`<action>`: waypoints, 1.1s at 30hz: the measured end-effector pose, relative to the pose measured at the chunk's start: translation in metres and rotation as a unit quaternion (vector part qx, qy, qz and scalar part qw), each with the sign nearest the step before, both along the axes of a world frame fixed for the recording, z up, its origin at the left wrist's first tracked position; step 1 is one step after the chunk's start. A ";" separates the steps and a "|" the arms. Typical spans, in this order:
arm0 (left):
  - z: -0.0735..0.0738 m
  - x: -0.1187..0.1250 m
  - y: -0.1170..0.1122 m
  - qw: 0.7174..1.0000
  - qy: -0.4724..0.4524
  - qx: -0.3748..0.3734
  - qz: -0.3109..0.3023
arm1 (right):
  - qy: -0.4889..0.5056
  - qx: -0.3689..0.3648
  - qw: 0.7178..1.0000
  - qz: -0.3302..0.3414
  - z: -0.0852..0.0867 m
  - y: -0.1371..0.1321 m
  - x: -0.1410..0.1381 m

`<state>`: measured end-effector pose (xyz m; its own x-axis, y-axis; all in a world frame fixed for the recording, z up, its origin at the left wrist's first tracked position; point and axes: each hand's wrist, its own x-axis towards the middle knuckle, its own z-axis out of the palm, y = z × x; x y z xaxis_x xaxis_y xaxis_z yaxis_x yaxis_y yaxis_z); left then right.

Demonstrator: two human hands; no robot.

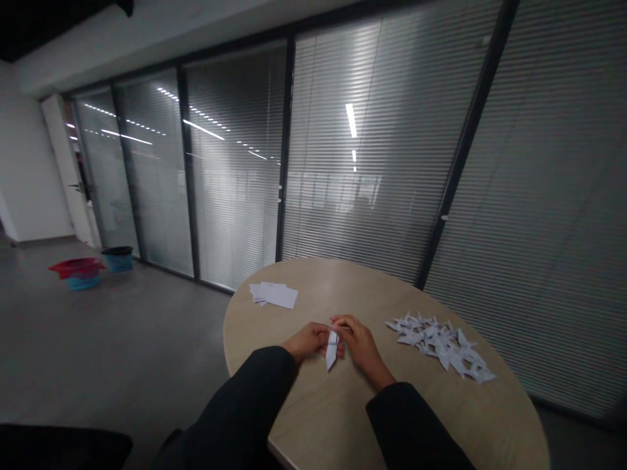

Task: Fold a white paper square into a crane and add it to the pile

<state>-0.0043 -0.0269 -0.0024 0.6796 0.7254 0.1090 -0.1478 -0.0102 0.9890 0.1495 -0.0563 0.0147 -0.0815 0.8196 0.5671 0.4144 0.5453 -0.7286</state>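
Between my two hands is a narrow strip of folded white paper (pixel 332 352), pointed at its lower end. My left hand (pixel 309 342) grips it from the left side, fingers closed around its edge. From the right, my right hand (pixel 356 339) pinches its upper part, thumb and fingertips pressed together there. Some of the fingertips overlap, so the top of the paper is partly hidden. To the right lies a spread pile of folded white paper pieces (pixel 443 346) with sharp points. A small stack of flat white paper sheets (pixel 277 295) rests at the far left of the table.
The light wooden table (pixel 343 277) has a rounded far edge. Behind it runs a glass partition with blinds (pixel 372 143). On the floor at left stand a blue bin with a red liner (pixel 81 271) and another with a black liner (pixel 118 259), near a white door (pixel 68 170).
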 end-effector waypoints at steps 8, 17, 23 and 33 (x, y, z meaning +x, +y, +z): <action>0.001 0.005 -0.002 0.996 -0.054 -0.066 0.019 | 0.006 -0.015 0.999 -0.042 0.005 -0.003 -0.002; 0.012 -0.001 -0.008 0.999 -0.029 -0.017 -0.021 | 0.002 -0.008 0.997 -0.073 0.005 -0.002 0.001; 0.010 -0.001 -0.006 0.999 -0.031 -0.015 -0.010 | -0.004 0.003 0.998 -0.069 0.006 -0.004 -0.001; 0.007 0.000 -0.004 0.999 -0.023 -0.043 0.012 | -0.001 0.008 0.996 -0.087 0.004 -0.003 -0.001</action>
